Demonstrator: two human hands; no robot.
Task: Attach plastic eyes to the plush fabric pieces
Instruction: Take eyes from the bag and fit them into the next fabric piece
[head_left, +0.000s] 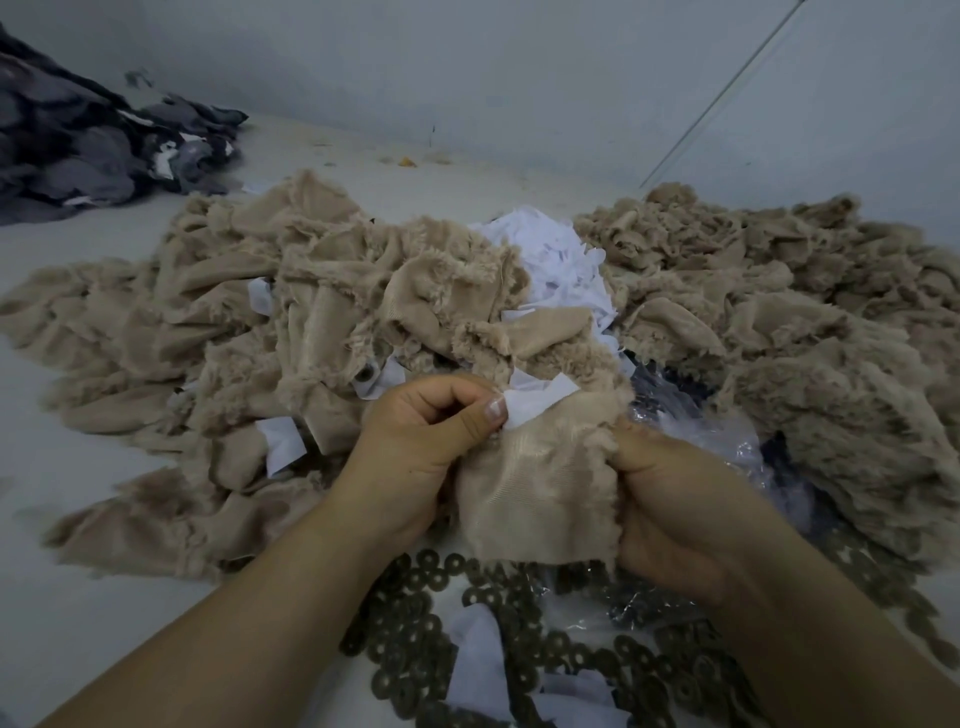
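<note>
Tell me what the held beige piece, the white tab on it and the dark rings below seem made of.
Beige piece: plush fabric, backing side up, a fine knit weave with furry edges. White tab, pinched by the left hand: thin non-woven cloth or paper, matte; unclear which. Dark rings: flat washers, dull brown, plastic or metal.

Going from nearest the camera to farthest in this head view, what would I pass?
Brown washers → held beige plush piece → white fabric scraps → grey wall.
</note>
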